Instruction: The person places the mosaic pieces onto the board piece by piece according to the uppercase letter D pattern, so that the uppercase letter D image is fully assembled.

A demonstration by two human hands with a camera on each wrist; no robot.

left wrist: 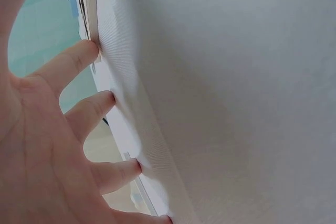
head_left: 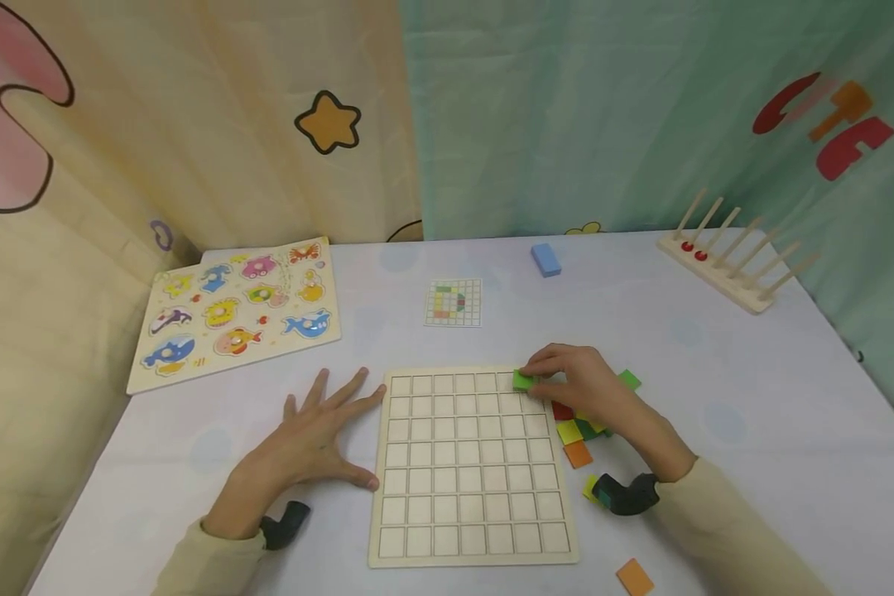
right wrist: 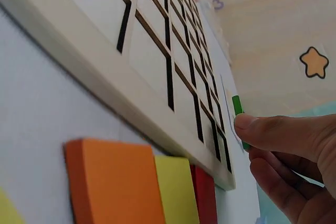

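Observation:
A square wooden grid board (head_left: 467, 455) lies on the white table, its visible cells bare. My right hand (head_left: 581, 377) pinches a green tile (head_left: 522, 381) between thumb and fingers at the board's far right corner. In the right wrist view the green tile (right wrist: 237, 104) stands on edge, apart from the grid. With fingers spread, my left hand (head_left: 309, 443) touches the board's left edge with thumb and index fingertip. Under and beside the right forearm lie several loose tiles: orange (head_left: 578, 454), yellow (head_left: 569, 432), red (head_left: 562, 411) and green (head_left: 629, 379).
Behind the board lies a small card (head_left: 453, 302) with a coloured grid pattern. A blue block (head_left: 545, 260) is farther back. A sea-animal peg puzzle (head_left: 201, 364) sits at the left, a wooden rod stand (head_left: 737, 291) at the right. One orange tile (head_left: 635, 577) lies near the front.

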